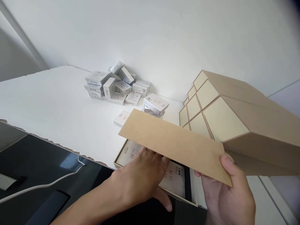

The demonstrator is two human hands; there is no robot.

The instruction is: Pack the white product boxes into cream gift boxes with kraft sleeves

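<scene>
My right hand (231, 192) grips a long, flat brown cardboard sheet (173, 142) by its near right end, thumb on top and fingers underneath. The sheet is tilted above a shallow open box (194, 190) and covers part of it. Inside the box lie white printed packs (174, 175), with a black strip at the right end. Resting on the packs is my left hand (146, 175), fingers stretched out and thumb apart. Its fingertips are partly hidden by the sheet.
Several small silver-white printed boxes (120, 87) are piled at the back of the white table (67, 100). Large brown cartons (248, 115) with cream ends are stacked at right. A white cable (56, 181) hangs below the table's chipped front edge.
</scene>
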